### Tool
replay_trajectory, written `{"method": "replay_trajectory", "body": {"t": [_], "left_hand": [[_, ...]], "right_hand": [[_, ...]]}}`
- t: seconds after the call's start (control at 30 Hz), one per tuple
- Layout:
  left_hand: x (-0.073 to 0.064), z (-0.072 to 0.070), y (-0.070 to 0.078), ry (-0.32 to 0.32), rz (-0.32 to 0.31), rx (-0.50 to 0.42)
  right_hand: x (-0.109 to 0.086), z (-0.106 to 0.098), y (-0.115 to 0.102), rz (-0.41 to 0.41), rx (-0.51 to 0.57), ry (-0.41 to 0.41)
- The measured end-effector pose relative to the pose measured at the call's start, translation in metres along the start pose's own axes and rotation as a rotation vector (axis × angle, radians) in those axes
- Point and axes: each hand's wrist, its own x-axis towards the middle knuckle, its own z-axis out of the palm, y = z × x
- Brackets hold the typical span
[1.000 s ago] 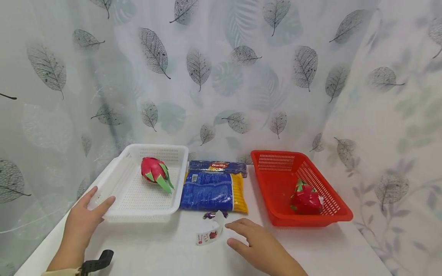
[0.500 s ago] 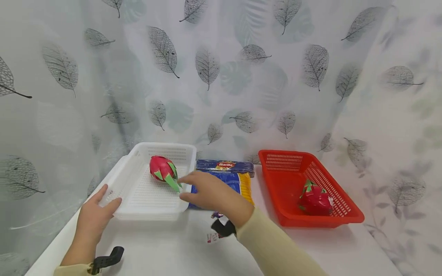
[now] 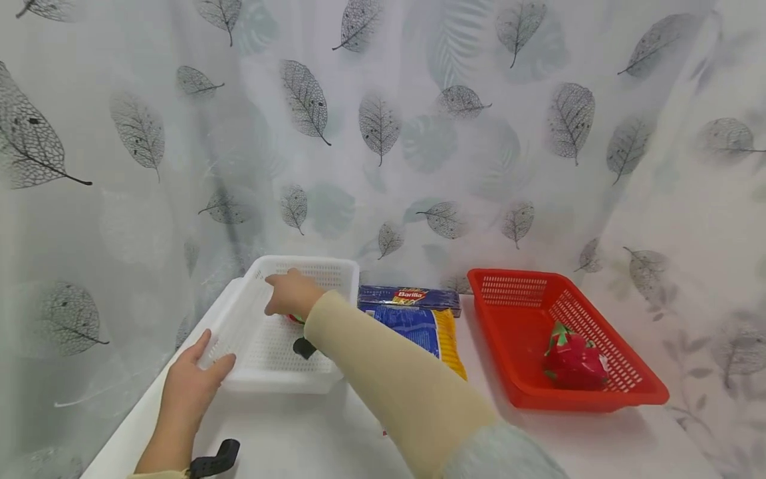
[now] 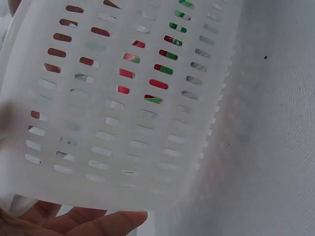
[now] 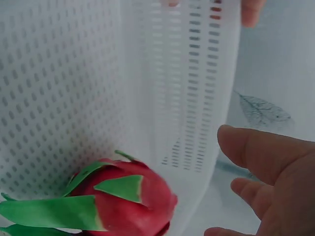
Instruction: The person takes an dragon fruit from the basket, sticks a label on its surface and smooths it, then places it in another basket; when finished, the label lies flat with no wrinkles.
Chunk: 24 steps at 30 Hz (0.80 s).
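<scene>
My left hand (image 3: pixel 190 386) holds the front left corner of the white plastic basket (image 3: pixel 263 362), thumb and forefinger on either side of the rim. In the left wrist view its fingers (image 4: pixel 113 223) show below the slotted wall. A pink dragon fruit (image 5: pixel 135 211) with green leaf tips lies in that basket, mostly covered by my right hand (image 3: pixel 293 293) in the head view. The right wrist view shows the right thumb and fingers spread apart, beyond the basket's rim in that view, with nothing between them.
A red basket (image 3: pixel 509 332) on the right holds another dragon fruit (image 3: pixel 576 359). Between the baskets lie a blue and yellow pasta bag (image 3: pixel 413 329) and a blue Barilla spaghetti box (image 3: pixel 383 295). A leaf-printed curtain (image 3: pixel 407 173) hangs behind the white table (image 3: pixel 287 439).
My right hand has moved from above the table in front, leftward and away, to over the white basket. The left hand stays at its corner. The head view has turned slightly left.
</scene>
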Motion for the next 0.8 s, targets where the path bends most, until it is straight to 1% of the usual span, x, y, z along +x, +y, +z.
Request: {"method": "replay_trajectory", "body": {"t": [0.1, 0.17, 0.23, 0.33, 0.37, 0.43, 0.47, 0.53, 0.57, 0.6, 0.63, 0.67, 0.73, 0.8], "left_hand": [[-0.005, 0.004, 0.0, 0.001, 0.012, -0.032], [-0.007, 0.007, 0.001, -0.009, 0.012, -0.051], [-0.008, 0.01, 0.003, -0.024, 0.003, -0.06], [-0.009, 0.011, 0.004, -0.033, 0.0, -0.055], [-0.008, 0.01, 0.005, -0.033, -0.001, -0.049], [-0.008, 0.009, 0.005, -0.027, -0.007, -0.04], [-0.007, 0.008, 0.005, -0.025, -0.013, -0.036], [-0.006, 0.006, 0.005, -0.025, -0.025, -0.031], [-0.006, 0.005, 0.005, -0.027, -0.032, -0.03], [-0.005, 0.004, 0.005, -0.031, -0.038, -0.03], [-0.005, 0.003, 0.005, -0.034, -0.043, -0.028], [-0.004, 0.002, 0.005, -0.036, -0.047, -0.024], [-0.002, 0.0, 0.004, -0.038, -0.054, -0.01], [-0.001, -0.003, 0.003, -0.043, -0.058, 0.001]], "right_hand": [[0.024, 0.021, 0.004, 0.06, -0.081, -0.008], [0.032, 0.032, 0.012, 0.086, -0.153, -0.032], [0.034, 0.038, 0.021, 0.073, -0.242, -0.059], [0.03, 0.039, 0.03, 0.016, -0.344, -0.058], [0.027, 0.036, 0.03, 0.012, -0.347, -0.066], [0.017, 0.029, 0.029, 0.038, -0.27, -0.093], [0.011, 0.025, 0.027, 0.06, -0.214, -0.116], [-0.004, 0.017, 0.022, 0.135, -0.084, -0.177], [-0.012, 0.013, 0.02, 0.167, -0.038, -0.199], [-0.019, 0.01, 0.018, 0.173, -0.031, -0.22], [-0.026, 0.006, 0.016, 0.155, -0.062, -0.238], [-0.031, 0.003, 0.014, 0.152, -0.071, -0.246], [-0.037, -0.001, 0.011, 0.11, -0.133, -0.254], [-0.039, -0.003, 0.008, 0.07, -0.184, -0.259]]}}
